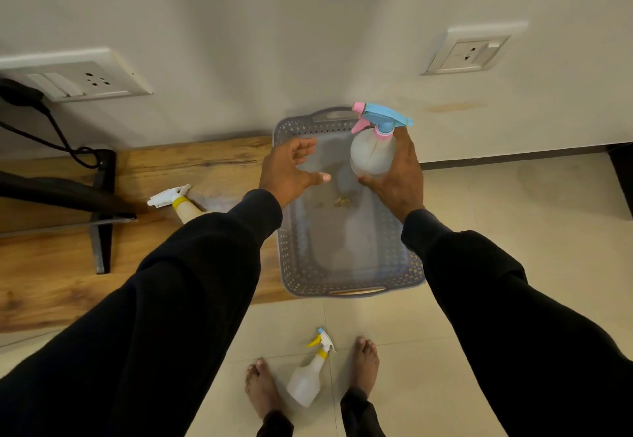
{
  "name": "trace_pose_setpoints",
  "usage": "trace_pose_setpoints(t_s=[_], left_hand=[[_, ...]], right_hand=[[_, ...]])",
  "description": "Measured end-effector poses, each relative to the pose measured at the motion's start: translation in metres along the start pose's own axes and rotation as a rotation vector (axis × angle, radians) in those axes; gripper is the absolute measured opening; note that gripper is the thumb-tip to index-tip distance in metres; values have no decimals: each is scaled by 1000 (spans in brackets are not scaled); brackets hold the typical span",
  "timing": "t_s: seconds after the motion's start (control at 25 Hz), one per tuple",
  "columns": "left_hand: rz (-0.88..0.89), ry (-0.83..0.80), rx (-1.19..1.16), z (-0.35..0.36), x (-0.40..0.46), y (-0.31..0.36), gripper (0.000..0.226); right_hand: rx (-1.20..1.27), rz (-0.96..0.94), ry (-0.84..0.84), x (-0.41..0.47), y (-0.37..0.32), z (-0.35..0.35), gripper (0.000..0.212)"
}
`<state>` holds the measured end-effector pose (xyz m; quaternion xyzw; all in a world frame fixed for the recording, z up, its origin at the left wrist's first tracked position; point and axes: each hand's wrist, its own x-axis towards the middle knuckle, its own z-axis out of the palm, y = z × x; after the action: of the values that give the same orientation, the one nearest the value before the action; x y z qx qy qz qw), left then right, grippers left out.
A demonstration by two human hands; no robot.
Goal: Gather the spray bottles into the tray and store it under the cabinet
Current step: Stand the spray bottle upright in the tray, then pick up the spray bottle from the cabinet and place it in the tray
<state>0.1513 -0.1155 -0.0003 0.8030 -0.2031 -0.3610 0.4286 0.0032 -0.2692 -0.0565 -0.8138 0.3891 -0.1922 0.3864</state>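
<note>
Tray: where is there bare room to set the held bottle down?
The tray floor is bare from near handle to far rim, apart from small crumbs mid-floor. Far end is crowded: right hand grips the pink-and-blue bottle, left hand hovers open.

We see the tray [346, 248] lying on the floor [513, 231], its far end against the wall [308, 25] and its left side over a wooden board [154, 176]. Above its far end the right hand [399, 176] holds one spray bottle [371, 152], with the left hand [291, 171] just beside it — apart from the bottle. A second bottle [178, 202] lies on the board left of the tray; a third [310, 373] lies on the floor nearer us, between two bare feet [262, 388].
</note>
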Motion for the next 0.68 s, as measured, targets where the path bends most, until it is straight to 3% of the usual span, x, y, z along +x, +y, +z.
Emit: trace_pose_setpoints(t_s=[0.12, 0.24, 0.36, 0.48, 0.56, 0.68], left_hand=[[-11, 87, -23, -24, -17, -10, 72], [-44, 231, -10, -61, -36, -27, 64], [-125, 402, -17, -105, -57, -52, 54], [-267, 558, -109, -144, -74, -85, 48], [-374, 531, -207, -158, -84, -108, 48], [-481, 444, -98, -159, -86, -141, 42]], right_hand=[[55, 105, 65, -30, -13, 1, 108], [77, 199, 149, -76, -41, 13, 89], [153, 101, 110, -112, -89, 40, 67], [177, -101, -29, -126, -141, 80, 56], [85, -184, -202, -130, -173, 109, 59], [-98, -160, -479, -136, -196, 148, 80]])
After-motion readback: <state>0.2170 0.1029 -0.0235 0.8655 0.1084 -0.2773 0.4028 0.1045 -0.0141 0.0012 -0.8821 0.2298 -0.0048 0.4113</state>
